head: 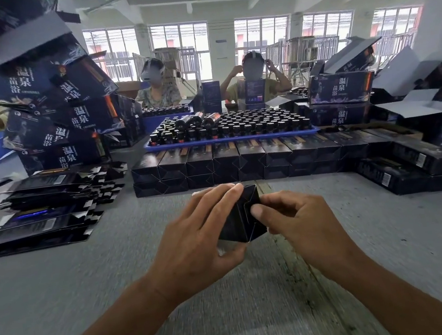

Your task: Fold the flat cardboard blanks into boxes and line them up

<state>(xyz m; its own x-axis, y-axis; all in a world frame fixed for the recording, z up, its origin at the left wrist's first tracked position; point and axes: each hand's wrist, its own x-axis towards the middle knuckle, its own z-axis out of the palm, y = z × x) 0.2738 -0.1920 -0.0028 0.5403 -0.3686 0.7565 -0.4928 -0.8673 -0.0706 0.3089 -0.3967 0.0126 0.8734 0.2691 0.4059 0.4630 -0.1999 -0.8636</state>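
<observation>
Head view shows you holding a small black cardboard box (240, 214) above the grey felt-covered table (91, 292), end face turned toward you, with both hands wrapped on it. Your left hand (195, 242) grips the box from its left side, fingers curled over the top edge and thumb under the lower corner. Your right hand (300, 219) pinches the box's right edge, its thumb tip pressed on the folded end flap, where a pale seam line shows. Just beyond the box, a double-stacked row of finished black cardboard boxes (236, 163) stretches across the table, ends facing you, and it turns toward you at the far right of the box, where more black boxes (413, 170) lie lengthwise in two layers. Well to the left of the box, loose stacks of flat black cardboard blanks (48, 209) lie on the table, their notched flaps pointing toward the row. Behind the row sits a blue plastic tray (230, 138) packed with dark bottles, a few silver-wrapped ones lying on top. Beyond and left of the box leans a tall pile of large dark-blue printed cartons (57, 114); a shorter pile of the same cartons (341, 98) stands beyond and right. Two seated people (161, 91) face you behind the tray.
</observation>
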